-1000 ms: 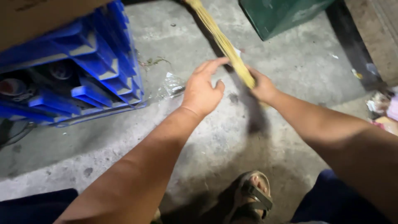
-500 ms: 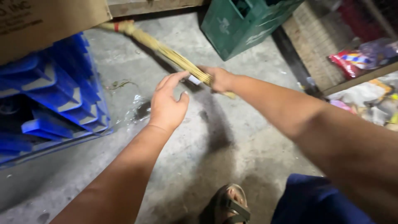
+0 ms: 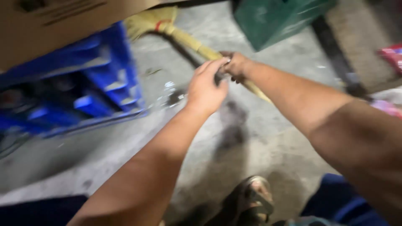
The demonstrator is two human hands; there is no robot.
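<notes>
Head view: a brown cardboard box (image 3: 54,25) sits over the blue crate (image 3: 83,96) at the floor's left edge, a green crate (image 3: 276,21) at the far edge. Right hand (image 3: 236,67) grips the broom handle (image 3: 197,46); left hand (image 3: 205,90), fingers loosely open, now touches it, having closed in since earlier.

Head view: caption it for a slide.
Right hand grips a straw broom; left hand meets it beside blue crates.

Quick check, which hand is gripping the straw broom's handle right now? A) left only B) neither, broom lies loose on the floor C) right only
C: the right hand is closed round the broom handle, while the left hand is open beside it, fingers only reaching toward the grip.
</notes>
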